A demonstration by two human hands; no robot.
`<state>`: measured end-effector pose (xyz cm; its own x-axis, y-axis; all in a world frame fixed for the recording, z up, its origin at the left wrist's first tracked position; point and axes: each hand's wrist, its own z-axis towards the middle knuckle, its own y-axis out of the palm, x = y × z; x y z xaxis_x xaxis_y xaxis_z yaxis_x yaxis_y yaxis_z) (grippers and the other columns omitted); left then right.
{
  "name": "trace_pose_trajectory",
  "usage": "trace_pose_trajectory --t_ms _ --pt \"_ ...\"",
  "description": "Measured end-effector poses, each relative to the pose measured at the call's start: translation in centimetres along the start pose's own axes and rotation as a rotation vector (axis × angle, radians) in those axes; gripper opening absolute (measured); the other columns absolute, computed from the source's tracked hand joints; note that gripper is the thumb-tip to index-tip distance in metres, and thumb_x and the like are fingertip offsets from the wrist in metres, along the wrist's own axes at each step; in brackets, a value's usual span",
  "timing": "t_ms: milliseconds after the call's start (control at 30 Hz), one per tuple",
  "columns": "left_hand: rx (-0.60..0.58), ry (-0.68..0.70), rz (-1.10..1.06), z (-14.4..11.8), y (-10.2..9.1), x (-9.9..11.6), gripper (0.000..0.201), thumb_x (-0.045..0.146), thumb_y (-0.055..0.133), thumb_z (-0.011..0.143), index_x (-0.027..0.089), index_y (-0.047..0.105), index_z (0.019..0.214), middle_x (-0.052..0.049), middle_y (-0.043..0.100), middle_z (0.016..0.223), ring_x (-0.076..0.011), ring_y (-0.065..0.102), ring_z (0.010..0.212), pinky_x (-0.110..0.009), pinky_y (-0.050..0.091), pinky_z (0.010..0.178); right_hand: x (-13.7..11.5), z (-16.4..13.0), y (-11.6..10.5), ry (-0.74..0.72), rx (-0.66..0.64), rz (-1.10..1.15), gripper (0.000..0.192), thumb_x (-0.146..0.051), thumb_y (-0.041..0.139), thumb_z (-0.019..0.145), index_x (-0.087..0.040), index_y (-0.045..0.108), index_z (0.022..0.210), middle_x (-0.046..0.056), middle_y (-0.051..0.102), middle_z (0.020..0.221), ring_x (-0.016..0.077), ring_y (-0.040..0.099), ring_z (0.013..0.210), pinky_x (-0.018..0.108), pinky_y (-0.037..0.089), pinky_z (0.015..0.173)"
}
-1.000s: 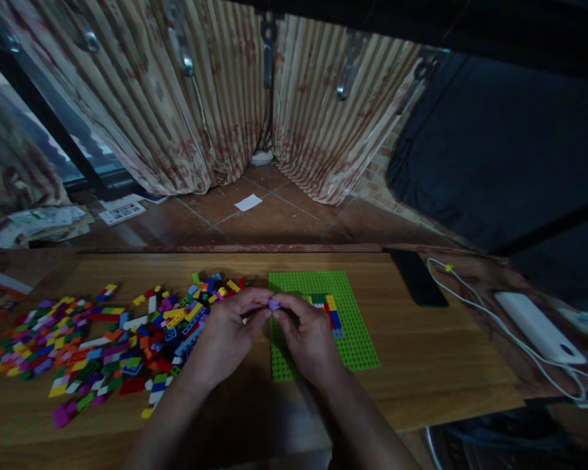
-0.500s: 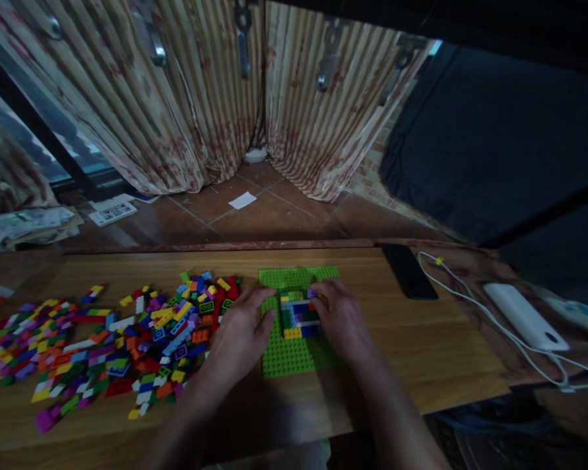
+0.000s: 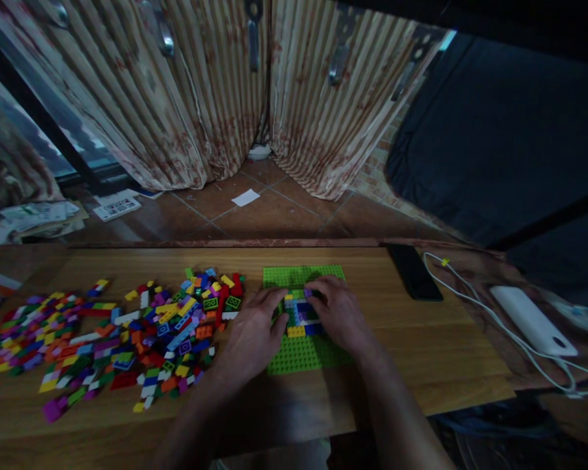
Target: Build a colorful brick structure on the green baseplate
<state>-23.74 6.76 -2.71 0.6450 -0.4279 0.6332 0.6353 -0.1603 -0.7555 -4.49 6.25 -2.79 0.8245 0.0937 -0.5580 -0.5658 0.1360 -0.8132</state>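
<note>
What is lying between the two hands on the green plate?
Head view: between left hand and right hand, a small brick build sits on the green baseplate.

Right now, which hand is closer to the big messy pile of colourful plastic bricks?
Left. The left hand rests at the green baseplate's left edge, beside the pile of colourful plastic bricks; the right hand lies further away, over the baseplate.

Both forearms enter from six o'clock and converge toward twelve. The left hand (image 3: 251, 336) lies palm down, fingers spread flat and pointing to one o'clock. The right hand (image 3: 342, 314) sits at its three o'clock, knuckles raised, fingers curled downward toward eleven o'clock.
</note>
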Motion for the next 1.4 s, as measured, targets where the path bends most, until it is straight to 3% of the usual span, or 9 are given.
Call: trace_pose_trajectory --t_ms 333,600,833,1400 --pt "0.004 0.004 -0.019 -0.2 0.0 0.0 0.038 0.017 0.053 0.09 0.019 0.058 0.127 -0.009 0.064 0.124 -0.0257 0.057 0.117 -0.044 0.048 0.102 0.3 -0.2 -0.4 0.006 0.016 0.13 0.023 -0.023 0.062 0.084 -0.022 0.07 0.105 0.006 0.067 0.105 0.0217 0.06 0.1 0.039 0.048 0.091" --pt "-0.008 -0.022 -0.021 -0.2 0.0 0.3 0.038 0.016 0.053 0.089 0.015 0.058 0.127 -0.011 0.064 0.124 -0.0263 0.056 0.118 -0.044 0.046 0.104 0.9 0.2 -0.1 0.023 0.146 0.173 0.03 -0.038 0.05 0.093 -0.019 0.072 0.099 0.01 0.07 0.104 0.0233 0.063 0.099 0.041 0.047 0.093" --pt "0.009 0.015 -0.021 -0.4 0.0 0.2 0.037 0.015 0.053 0.089 0.017 0.057 0.126 -0.009 0.065 0.121 -0.0257 0.056 0.116 -0.043 0.047 0.102 1.2 0.3 0.9 0.045 0.084 0.148 0.026 -0.039 0.055 0.089 -0.021 0.074 0.088 0.008 0.071 0.097 0.0235 0.062 0.096 0.043 0.045 0.092" --pt "-0.059 0.017 0.053 -0.8 -0.2 1.0 0.043 0.017 0.054 0.088 0.012 0.053 0.131 -0.012 0.065 0.123 -0.0265 0.058 0.115 -0.044 0.042 0.106 1.8 0.5 1.5 0.095 0.114 0.117 0.026 -0.044 0.06 0.083 -0.024 0.076 0.081 0.007 0.069 0.095 0.0232 0.063 0.091 0.045 0.047 0.09"
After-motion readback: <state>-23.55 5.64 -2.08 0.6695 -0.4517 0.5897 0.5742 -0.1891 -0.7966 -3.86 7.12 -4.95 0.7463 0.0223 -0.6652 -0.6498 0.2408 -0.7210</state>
